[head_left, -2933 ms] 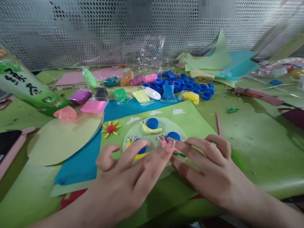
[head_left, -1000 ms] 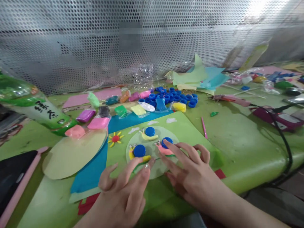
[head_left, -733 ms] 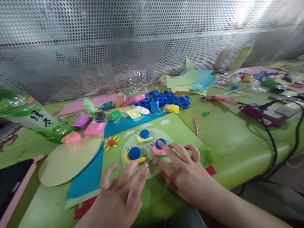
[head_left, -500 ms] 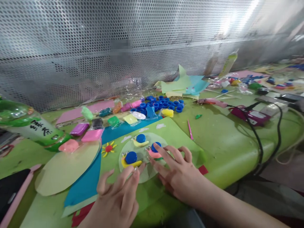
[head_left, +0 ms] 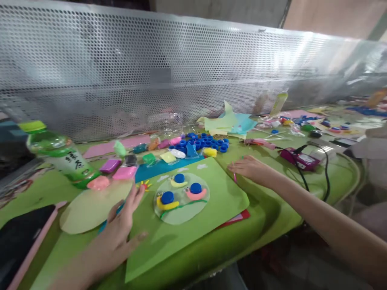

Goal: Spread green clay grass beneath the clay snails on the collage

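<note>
A light green paper sheet lies on the green table. On it sits a clear disc with three clay snails, each with a blue bottle cap as its shell. My left hand rests flat and open at the sheet's left edge, fingers stretched towards a small clay sun. My right hand is stretched out to the right of the sheet, fingertips on a thin pink stick. Blur hides whether those fingers grip it.
A green drink bottle leans at the left above a pale paper circle. Clay packets, a heap of blue caps and paper scraps lie behind. A pink-cased phone, a magenta device with black cable, mesh wall behind.
Both hands have left the snail disc. The right hand moved right to the pink stick, the left slid left to the sheet's edge. The view lifted and swung right.
</note>
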A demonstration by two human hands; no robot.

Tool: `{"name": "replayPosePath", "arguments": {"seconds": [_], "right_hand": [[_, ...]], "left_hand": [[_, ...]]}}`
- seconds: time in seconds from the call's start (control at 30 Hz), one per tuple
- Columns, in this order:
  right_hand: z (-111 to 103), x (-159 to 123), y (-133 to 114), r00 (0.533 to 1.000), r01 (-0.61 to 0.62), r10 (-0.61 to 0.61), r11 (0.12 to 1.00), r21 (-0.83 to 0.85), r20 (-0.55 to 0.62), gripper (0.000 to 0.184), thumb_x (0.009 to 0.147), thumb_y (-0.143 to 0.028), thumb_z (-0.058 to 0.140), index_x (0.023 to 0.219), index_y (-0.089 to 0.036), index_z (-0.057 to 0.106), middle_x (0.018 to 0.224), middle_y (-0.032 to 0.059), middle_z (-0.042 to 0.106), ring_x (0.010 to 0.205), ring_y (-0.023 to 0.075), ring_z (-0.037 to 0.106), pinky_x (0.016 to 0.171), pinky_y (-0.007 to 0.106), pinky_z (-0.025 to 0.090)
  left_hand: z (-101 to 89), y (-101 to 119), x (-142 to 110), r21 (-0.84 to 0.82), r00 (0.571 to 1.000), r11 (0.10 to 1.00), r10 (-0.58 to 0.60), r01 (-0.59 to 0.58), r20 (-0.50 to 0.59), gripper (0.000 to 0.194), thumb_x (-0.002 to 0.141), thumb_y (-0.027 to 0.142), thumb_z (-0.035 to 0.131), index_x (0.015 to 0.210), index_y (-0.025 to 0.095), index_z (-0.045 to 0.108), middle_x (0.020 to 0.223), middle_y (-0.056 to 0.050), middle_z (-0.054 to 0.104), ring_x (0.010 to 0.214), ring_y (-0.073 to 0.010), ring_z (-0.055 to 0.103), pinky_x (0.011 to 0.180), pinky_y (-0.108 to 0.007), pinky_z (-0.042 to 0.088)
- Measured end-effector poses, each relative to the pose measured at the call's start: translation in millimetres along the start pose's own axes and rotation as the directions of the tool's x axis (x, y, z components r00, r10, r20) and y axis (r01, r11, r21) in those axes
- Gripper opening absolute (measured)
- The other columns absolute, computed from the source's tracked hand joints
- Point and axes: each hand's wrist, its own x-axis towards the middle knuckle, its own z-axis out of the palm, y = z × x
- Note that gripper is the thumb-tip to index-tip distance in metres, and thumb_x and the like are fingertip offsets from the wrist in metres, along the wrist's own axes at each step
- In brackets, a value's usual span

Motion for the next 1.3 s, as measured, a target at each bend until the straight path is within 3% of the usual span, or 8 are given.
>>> {"name": "replayPosePath", "arguments": {"seconds": [0.13, 0.27, 0.4, 0.6, 0.73, 0.97, 1.13, 1.3], "right_hand": [[8.4, -3.7, 10.9, 0.996, 0.083, -0.084, 0.996, -0.023, -0.024, 0.011, 0.088, -0.022, 0.056, 0.087, -0.013, 0.061, 0.083, 0.0002, 0.063, 0.076, 0.0132, 0.061, 0.071, 0.032, 0.05], [-1.4, -5.5, 1.1, 0.979, -0.016, 0.01, 1.0, -0.027, -0.202, 0.016, 0.089, -0.013, 0.047, 0.084, -0.01, 0.062, 0.082, 0.0081, 0.065, 0.081, 0.0189, 0.061, 0.072, 0.036, 0.049], [-22.4, 2.5, -55.3, 0.943, -0.02, 0.041, 0.998, 0.067, -0.33, 0.026, 0.091, -0.013, 0.039, 0.1, -0.01, 0.063, 0.086, 0.0118, 0.067, 0.078, 0.0202, 0.061, 0.071, 0.034, 0.048], [-41.5, 29.3, -144.5, 0.958, 0.186, -0.07, 0.89, 0.416, -0.277, 0.037, 0.092, -0.009, 0.032, 0.115, -0.016, 0.061, 0.088, 0.0068, 0.064, 0.078, 0.0145, 0.059, 0.066, 0.024, 0.051], [-38.8, 46.2, -146.9, 0.963, 0.243, -0.123, 0.776, 0.582, -0.239, 0.036, 0.091, -0.007, 0.033, 0.115, -0.012, 0.06, 0.09, 0.0094, 0.063, 0.082, 0.0159, 0.058, 0.071, 0.026, 0.052], [-28.8, 58.2, -145.1, 0.947, 0.315, -0.242, 0.826, 0.466, -0.21, 0.035, 0.094, -0.013, 0.032, 0.12, -0.019, 0.056, 0.086, 0.0055, 0.06, 0.076, 0.015, 0.055, 0.063, 0.026, 0.049], [-25.3, 55.9, -144.7, 0.973, 0.229, -0.189, 0.824, 0.518, -0.129, 0.034, 0.095, -0.016, 0.032, 0.117, -0.02, 0.057, 0.088, 0.0043, 0.059, 0.076, 0.0132, 0.058, 0.059, 0.021, 0.049], [-25.1, 58.2, -148.8, 0.997, 0.038, -0.075, 0.786, 0.617, 0.034, 0.033, 0.097, -0.025, 0.031, 0.099, -0.02, 0.064, 0.081, 0.0014, 0.06, 0.067, 0.0091, 0.059, 0.058, 0.017, 0.049]], "left_hand": [[4.1, -3.6, 4.9, -0.042, 0.99, 0.998, 0.046, -0.041, 0.13, 0.081, 0.087, 0.058, 0.019, 0.132, 0.013, -0.032, 0.136, -0.011, 0.041, 0.126, -0.0253, 0.041, 0.105, -0.048, 0.02], [11.1, 3.1, -0.4, -0.004, 0.989, 1.0, 0.0, 0.001, 0.145, 0.086, 0.084, 0.065, 0.023, 0.137, 0.016, -0.023, 0.14, -0.014, 0.035, 0.126, -0.0274, 0.04, 0.108, -0.053, 0.005], [19.8, 25.5, -12.7, 0.063, 0.987, 0.987, -0.152, 0.148, 0.055, 0.093, 0.082, 0.068, 0.024, 0.139, 0.006, -0.013, 0.134, -0.025, 0.039, 0.122, -0.0324, 0.044, 0.105, -0.06, 0.009], [31.0, 64.4, -15.9, 0.097, 0.938, 0.934, -0.337, 0.344, -0.083, 0.09, 0.084, 0.064, 0.022, 0.138, -0.002, -0.006, 0.131, -0.029, 0.041, 0.119, -0.0333, 0.047, 0.099, -0.058, 0.03], [30.3, 70.8, -14.5, 0.07, 0.92, 0.92, -0.376, 0.385, -0.112, 0.094, 0.081, 0.067, 0.026, 0.139, 0.0, -0.004, 0.132, -0.026, 0.043, 0.12, -0.0302, 0.047, 0.098, -0.052, 0.035], [17.6, 62.7, -23.4, -0.16, 0.896, 0.889, -0.441, 0.429, -0.051, 0.094, 0.073, 0.063, 0.05, 0.141, 0.015, 0.008, 0.135, -0.012, 0.046, 0.122, -0.0299, 0.045, 0.09, -0.045, 0.043], [20.8, 69.0, -38.3, -0.099, 0.894, 0.939, -0.345, 0.33, -0.286, 0.085, 0.076, 0.05, 0.058, 0.14, 0.018, 0.013, 0.1, 0.0, 0.069, 0.1, -0.0221, 0.061, 0.089, -0.037, 0.037], [31.1, 90.5, -44.9, -0.03, 0.876, 0.919, -0.384, 0.393, -0.293, 0.077, 0.084, 0.038, 0.053, 0.141, 0.015, 0.007, 0.101, 0.002, 0.069, 0.093, -0.0172, 0.064, 0.079, -0.032, 0.037]]}}
